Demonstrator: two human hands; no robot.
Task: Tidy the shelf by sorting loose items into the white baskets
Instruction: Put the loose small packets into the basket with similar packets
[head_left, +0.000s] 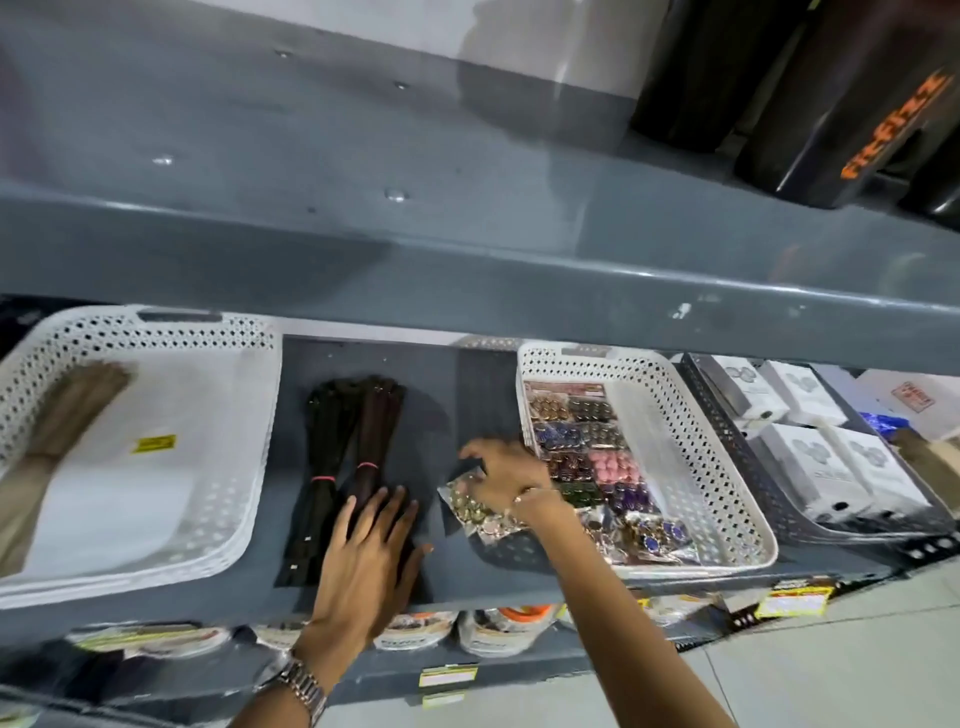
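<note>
Much of the scene is blurred or cut off: the large white perforated plastic basket (135, 441) runs out of view to the left of the two dark hair bundles (348, 457), and the tan strands inside it are smeared beyond telling. The grey metal shelf (441, 374) above the bundles hides the back wall, and the black containers with orange lettering (831, 104) are cropped at the top right. The bundles, each tied with a red band, lie on bare shelf between the two white baskets, with open grey surface behind them and to their right. The left hand (369, 561) lies flat, fingers spread, on the near ends of the bundles, gripping nothing. The right hand (501, 475) pinches a clear packet of gold-coloured beads (470, 506) just right of the bundles, beside the left wall of the smaller white perforated basket (696, 410), which holds a card of coloured beads and more packets; their count is unclear. Further right, four white boxes sit in a grey perforated tray (727, 415).
</note>
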